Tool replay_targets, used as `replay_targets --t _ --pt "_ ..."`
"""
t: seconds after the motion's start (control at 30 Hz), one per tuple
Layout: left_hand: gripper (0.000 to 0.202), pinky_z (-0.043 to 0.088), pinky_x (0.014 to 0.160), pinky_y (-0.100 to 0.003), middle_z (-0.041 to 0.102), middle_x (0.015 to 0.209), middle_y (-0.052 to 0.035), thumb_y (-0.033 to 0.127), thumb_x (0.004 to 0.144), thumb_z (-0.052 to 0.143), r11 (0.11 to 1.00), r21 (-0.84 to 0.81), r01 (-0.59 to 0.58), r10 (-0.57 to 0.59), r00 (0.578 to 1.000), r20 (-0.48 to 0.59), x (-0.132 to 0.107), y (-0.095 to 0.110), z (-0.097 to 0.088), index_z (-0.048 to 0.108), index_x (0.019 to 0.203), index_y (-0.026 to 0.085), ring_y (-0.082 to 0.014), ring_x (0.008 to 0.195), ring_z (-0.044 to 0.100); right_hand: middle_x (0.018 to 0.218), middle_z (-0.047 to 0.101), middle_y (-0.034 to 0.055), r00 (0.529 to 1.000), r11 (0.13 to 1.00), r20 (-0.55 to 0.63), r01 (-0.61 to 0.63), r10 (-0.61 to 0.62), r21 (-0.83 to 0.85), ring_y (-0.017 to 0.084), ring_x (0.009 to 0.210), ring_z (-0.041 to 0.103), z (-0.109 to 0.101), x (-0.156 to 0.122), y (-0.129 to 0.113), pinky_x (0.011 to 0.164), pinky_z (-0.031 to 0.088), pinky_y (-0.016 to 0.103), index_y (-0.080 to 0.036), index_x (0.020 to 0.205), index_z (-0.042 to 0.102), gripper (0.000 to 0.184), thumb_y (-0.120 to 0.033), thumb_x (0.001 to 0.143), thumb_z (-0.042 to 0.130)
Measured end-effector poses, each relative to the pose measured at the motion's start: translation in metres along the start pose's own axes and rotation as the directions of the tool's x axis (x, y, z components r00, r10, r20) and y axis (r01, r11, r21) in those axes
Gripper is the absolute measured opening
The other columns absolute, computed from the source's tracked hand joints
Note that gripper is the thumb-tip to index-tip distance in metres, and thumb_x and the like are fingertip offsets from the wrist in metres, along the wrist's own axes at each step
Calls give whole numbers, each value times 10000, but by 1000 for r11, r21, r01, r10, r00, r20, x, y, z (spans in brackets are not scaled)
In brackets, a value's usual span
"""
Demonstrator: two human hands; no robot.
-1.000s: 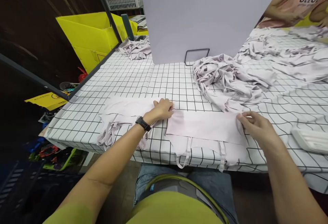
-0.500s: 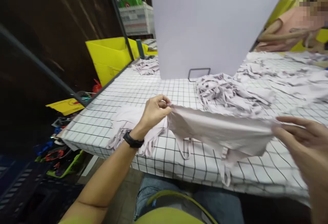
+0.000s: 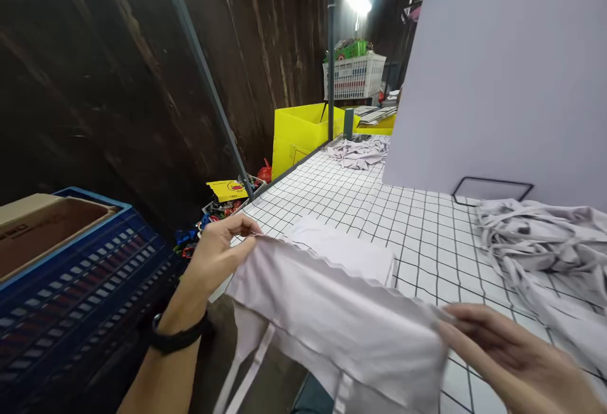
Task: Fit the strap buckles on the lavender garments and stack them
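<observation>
A pale pinkish-grey strappy bra top is stretched between my two hands, its scalloped edge on top and its straps hanging down. My left hand, with a black band on the wrist, pinches one end of that edge. The other end is gripped by my right hand, which is slightly blurred. Behind the bra top, a flat stack of similar pale garments lies on the table and is partly covered by it. To the right is a tangled heap of the same garments.
A grid-patterned cloth covers the table. A large pale panel stands on it beside a black wire frame. Left are a blue crate holding a carton and a yellow bin. More garments lie at the far end.
My view has turned left, bringing the blue crate into sight. Both hands have carried the stretched bra top toward the table's left front edge; it stays held at both ends.
</observation>
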State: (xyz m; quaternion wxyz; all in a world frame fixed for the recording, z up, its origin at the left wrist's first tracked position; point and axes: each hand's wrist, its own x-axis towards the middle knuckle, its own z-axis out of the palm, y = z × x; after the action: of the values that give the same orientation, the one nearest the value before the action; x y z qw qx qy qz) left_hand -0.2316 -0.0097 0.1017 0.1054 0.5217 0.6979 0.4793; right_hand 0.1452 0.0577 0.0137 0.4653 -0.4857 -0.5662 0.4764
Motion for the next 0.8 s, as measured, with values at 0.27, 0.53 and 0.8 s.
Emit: replay_targets --t 0.27,0.53,0.8 --pt "179 426 606 -255 625 607 7 100 616 536 974 175 147 -181 963 198 100 -90 97 660 726 167 -163 642 590 755 751 40 1000 917 18 -16 25 -398 266 709 687 73 83 37 672 544 383 -250 813 724 309 -552 776 668" --pt "220 452 855 -363 710 774 -27 39 685 569 920 381 89 -178 963 205 127 -101 153 681 796 193 -227 877 652 710 735 60 997 857 -79 -24 -20 -515 286 683 693 77 119 50 631 509 391 -255 736 635 212 -455 780 581" --pt "280 375 1019 -589 638 1302 -185 186 876 493 892 452 -21 -65 982 175 99 -80 149 649 1109 179 -388 1263 547 1029 731 93 994 854 -67 35 -81 -519 253 868 700 59 78 36 807 543 390 -223 1013 679 292 -430 826 591"
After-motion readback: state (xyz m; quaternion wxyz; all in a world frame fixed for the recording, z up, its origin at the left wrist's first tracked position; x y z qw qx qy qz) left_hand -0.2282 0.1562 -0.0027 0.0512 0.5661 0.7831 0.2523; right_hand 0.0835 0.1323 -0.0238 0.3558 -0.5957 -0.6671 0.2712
